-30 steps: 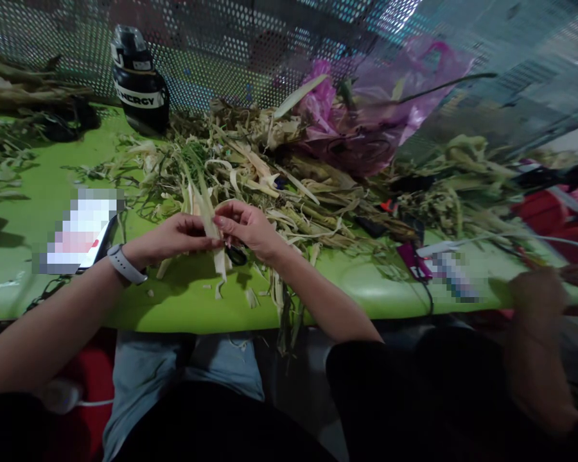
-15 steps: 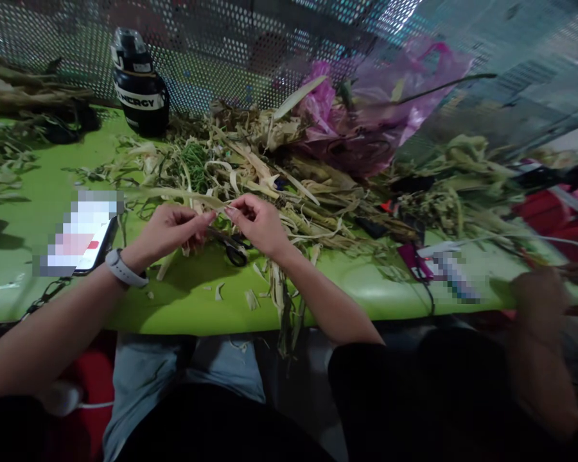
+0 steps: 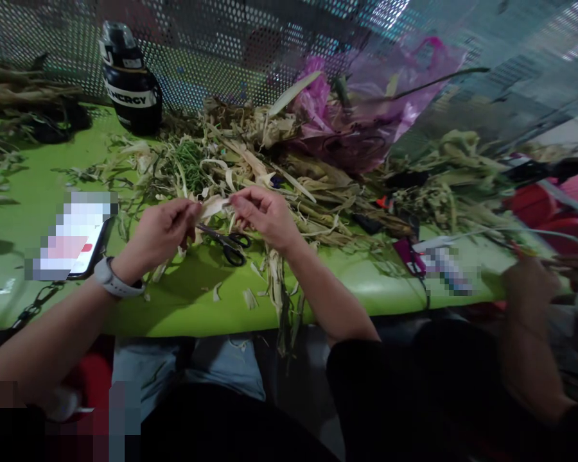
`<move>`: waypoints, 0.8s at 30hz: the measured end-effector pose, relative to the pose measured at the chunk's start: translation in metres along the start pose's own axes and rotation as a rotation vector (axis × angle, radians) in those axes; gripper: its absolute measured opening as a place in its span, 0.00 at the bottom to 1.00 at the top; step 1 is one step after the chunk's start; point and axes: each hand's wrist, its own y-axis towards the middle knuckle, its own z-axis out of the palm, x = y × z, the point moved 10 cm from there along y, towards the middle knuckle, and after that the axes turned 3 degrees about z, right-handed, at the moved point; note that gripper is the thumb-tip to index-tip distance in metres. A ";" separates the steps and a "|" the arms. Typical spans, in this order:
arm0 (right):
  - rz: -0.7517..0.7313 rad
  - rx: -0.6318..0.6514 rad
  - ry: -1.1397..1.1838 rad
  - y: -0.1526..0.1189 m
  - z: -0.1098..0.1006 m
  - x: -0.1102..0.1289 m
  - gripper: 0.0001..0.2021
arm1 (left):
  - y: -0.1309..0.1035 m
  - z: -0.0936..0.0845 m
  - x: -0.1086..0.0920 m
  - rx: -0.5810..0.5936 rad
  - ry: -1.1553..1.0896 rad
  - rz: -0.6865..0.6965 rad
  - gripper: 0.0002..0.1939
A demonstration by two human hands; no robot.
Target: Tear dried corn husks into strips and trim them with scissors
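Spanning the gap between the two hands, the pale husk (image 3: 214, 206) is pinched at one end by the closely curled left hand (image 3: 166, 226) and at the other by the right hand's (image 3: 266, 216) closed thumb and fingers, near scissors (image 3: 232, 251) on the table (image 3: 173, 311).

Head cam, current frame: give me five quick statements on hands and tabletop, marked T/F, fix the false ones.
1. The left hand and right hand both hold one pale strip. True.
2. The right hand grips the scissors. False: the scissors rest on the green table, their handles free of both hands.
3. A watch is on the left wrist. True.
4. The black bottle stands right of the pink bag. False: the black bottle is well to its left.
5. The phone lies screen up. True.
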 end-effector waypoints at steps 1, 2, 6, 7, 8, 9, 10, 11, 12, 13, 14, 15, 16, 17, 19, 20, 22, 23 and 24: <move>0.017 0.022 -0.115 0.000 -0.001 -0.002 0.18 | 0.001 0.000 0.006 -0.009 -0.086 -0.051 0.18; 0.033 0.068 -0.259 0.000 0.001 -0.005 0.16 | 0.002 0.000 0.012 -0.013 -0.162 -0.100 0.18; 0.044 0.316 -0.807 -0.010 0.022 -0.021 0.10 | 0.004 0.005 0.027 -0.017 -0.411 -0.233 0.14; 0.038 0.343 -0.877 -0.012 0.026 -0.022 0.10 | 0.004 0.006 0.030 -0.026 -0.453 -0.249 0.12; 0.038 0.363 -0.920 -0.014 0.029 -0.023 0.11 | 0.004 0.006 0.031 -0.039 -0.486 -0.257 0.11; 0.047 0.383 -0.941 -0.015 0.032 -0.025 0.11 | 0.004 0.005 0.032 -0.053 -0.513 -0.261 0.10; 0.065 0.404 -0.950 -0.017 0.034 -0.026 0.13 | 0.004 0.005 0.033 -0.065 -0.534 -0.264 0.09; 0.090 0.424 -0.954 -0.017 0.034 -0.028 0.14 | 0.004 0.004 0.033 -0.077 -0.550 -0.268 0.08; 0.116 0.438 -0.958 -0.017 0.034 -0.031 0.16 | 0.003 0.003 0.034 -0.096 -0.562 -0.270 0.09; 0.141 0.443 -0.964 -0.017 0.033 -0.032 0.18 | 0.003 0.001 0.034 -0.119 -0.572 -0.267 0.10; 0.161 0.446 -0.973 -0.016 0.032 -0.034 0.19 | 0.003 -0.001 0.033 -0.141 -0.580 -0.260 0.11; 0.175 0.445 -0.985 -0.015 0.030 -0.036 0.19 | 0.003 -0.002 0.032 -0.155 -0.586 -0.246 0.12; 0.184 0.450 -0.998 -0.014 0.030 -0.038 0.18 | 0.003 -0.004 0.031 -0.165 -0.591 -0.226 0.13; 0.190 0.456 -1.011 -0.014 0.030 -0.039 0.17 | 0.004 -0.004 0.029 -0.165 -0.597 -0.207 0.14; 0.188 0.471 -1.034 -0.013 0.032 -0.041 0.13 | 0.004 -0.004 0.027 -0.151 -0.602 -0.185 0.15; 0.179 0.477 -1.047 -0.013 0.033 -0.041 0.12 | 0.004 -0.004 0.027 -0.149 -0.600 -0.182 0.16; 0.154 0.484 -1.070 -0.013 0.035 -0.039 0.11 | 0.004 -0.005 0.029 -0.161 -0.595 -0.188 0.17; 0.144 0.488 -1.072 -0.013 0.035 -0.038 0.10 | 0.004 -0.006 0.031 -0.170 -0.597 -0.199 0.17; 0.138 0.493 -1.063 -0.013 0.034 -0.036 0.10 | 0.004 -0.006 0.034 -0.174 -0.604 -0.216 0.17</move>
